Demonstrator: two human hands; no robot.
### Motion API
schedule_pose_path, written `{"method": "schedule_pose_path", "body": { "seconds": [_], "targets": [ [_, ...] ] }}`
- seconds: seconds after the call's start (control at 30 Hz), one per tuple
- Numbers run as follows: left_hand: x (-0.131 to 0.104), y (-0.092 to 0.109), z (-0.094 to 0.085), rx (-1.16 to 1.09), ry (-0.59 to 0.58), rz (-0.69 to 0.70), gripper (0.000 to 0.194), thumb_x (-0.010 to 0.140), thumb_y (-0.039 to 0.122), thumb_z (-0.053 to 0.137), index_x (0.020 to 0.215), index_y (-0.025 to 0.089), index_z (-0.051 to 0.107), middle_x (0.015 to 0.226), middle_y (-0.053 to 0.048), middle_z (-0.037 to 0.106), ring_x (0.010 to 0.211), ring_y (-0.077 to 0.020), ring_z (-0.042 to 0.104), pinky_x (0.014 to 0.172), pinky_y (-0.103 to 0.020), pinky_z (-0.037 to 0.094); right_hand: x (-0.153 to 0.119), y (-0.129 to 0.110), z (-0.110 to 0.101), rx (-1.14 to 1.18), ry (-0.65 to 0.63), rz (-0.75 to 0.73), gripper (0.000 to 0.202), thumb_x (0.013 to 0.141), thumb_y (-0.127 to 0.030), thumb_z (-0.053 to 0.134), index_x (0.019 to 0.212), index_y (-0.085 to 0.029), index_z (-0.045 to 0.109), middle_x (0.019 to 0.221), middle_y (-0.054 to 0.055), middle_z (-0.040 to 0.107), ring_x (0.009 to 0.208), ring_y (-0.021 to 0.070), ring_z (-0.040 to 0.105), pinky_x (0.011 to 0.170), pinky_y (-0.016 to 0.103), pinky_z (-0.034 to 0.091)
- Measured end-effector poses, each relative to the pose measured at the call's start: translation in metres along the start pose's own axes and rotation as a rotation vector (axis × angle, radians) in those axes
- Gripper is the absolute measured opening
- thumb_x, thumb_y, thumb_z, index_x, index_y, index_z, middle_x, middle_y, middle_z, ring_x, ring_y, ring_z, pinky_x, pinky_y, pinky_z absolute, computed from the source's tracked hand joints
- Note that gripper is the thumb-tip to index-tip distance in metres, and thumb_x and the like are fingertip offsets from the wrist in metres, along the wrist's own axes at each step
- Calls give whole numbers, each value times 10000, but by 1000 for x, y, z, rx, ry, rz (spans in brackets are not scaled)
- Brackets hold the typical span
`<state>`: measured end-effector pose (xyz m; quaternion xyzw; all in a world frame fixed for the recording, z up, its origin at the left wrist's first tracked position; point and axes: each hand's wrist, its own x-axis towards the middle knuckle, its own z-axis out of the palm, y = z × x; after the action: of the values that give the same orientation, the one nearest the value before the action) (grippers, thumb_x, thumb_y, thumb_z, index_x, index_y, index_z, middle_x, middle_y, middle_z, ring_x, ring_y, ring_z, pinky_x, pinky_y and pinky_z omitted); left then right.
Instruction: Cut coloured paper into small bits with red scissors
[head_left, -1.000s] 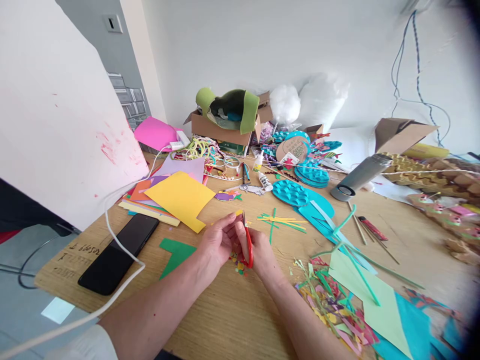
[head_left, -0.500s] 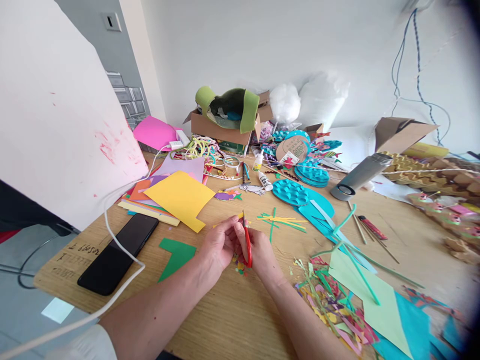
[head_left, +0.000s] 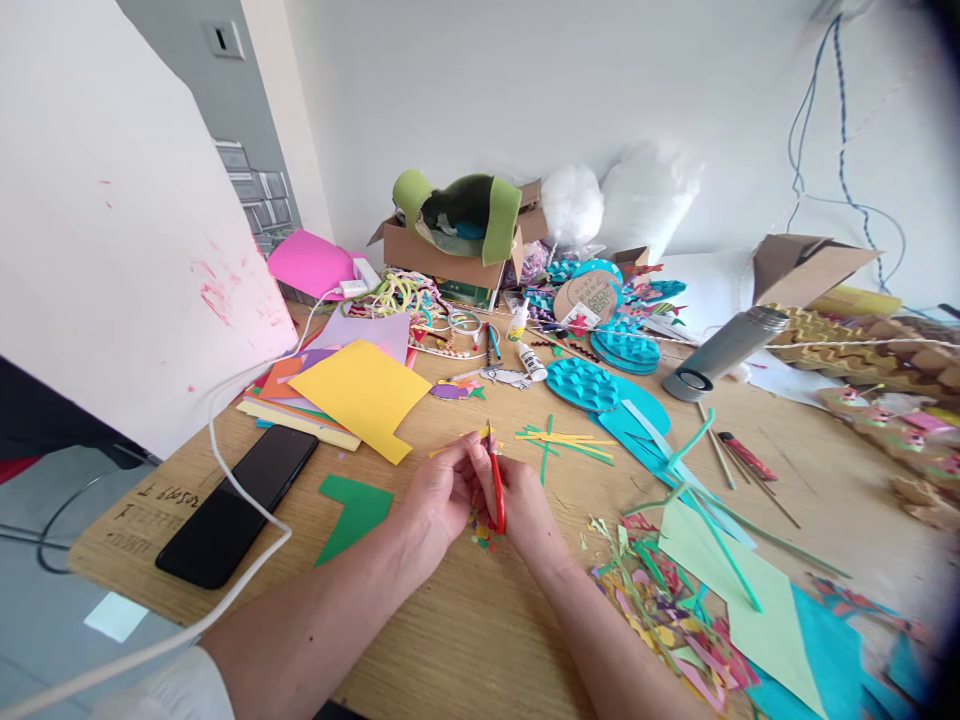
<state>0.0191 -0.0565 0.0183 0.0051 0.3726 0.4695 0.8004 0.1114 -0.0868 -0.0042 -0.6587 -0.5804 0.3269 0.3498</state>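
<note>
My right hand (head_left: pixel 523 508) is closed round the red handles of a pair of scissors (head_left: pixel 498 490), whose blades point away from me. Close against it, my left hand (head_left: pixel 444 487) is pinched at the blades; a scrap of yellow paper shows near its fingertips, too small to make out well. Small coloured paper bits (head_left: pixel 482 530) lie on the table beneath the hands. To the left is a cut green sheet (head_left: pixel 356 515), with a yellow sheet (head_left: pixel 360 392) on a paper pile behind it. Thin green and yellow strips (head_left: pixel 566 441) lie beyond my right hand.
A black phone (head_left: pixel 238 505) lies at the left under a white cable (head_left: pixel 225 460). Colourful scraps (head_left: pixel 675 620) and a pale green sheet (head_left: pixel 739 590) are at the right. Behind stand glue bottles (head_left: pixel 531 362), a blue egg-tray piece (head_left: pixel 581 385), a leaning grey flask (head_left: pixel 724 352) and a cardboard box (head_left: pixel 442 268).
The fingers of my left hand have shifted slightly at the scissors, and less yellow paper shows at their tips. The view has moved very slightly.
</note>
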Motion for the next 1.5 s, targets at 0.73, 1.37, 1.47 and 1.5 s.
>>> {"method": "schedule_pose_path", "body": {
  "seconds": [0.73,1.37,1.47,1.5],
  "targets": [
    [0,-2,-2,3,-1,1,104,780,106,618,699,84,679,739,-99,701,665,-135,661,686,-219,530,0,-2,-1,-1,8,1,586,868,-654,375,579,-167,525,505,39,546,436,118,451,404,196,274],
    [-2,-2,1,12,2,10,127,785,97,605,675,90,670,721,-100,699,652,-129,662,648,-202,528,1,2,2,20,44,-1,612,837,-694,389,585,-160,548,496,33,530,413,116,441,380,205,279],
    [-2,-2,0,15,-8,17,106,775,98,617,687,87,675,725,-97,700,655,-127,664,645,-193,521,1,1,1,28,30,5,619,842,-697,375,589,-159,547,483,36,539,394,116,455,377,206,290],
    [-2,-1,0,22,-15,22,87,765,97,628,694,87,678,732,-98,702,665,-129,667,648,-191,519,1,0,0,28,25,6,621,841,-700,371,588,-160,544,478,36,542,387,116,460,377,206,294]
  ]
}}
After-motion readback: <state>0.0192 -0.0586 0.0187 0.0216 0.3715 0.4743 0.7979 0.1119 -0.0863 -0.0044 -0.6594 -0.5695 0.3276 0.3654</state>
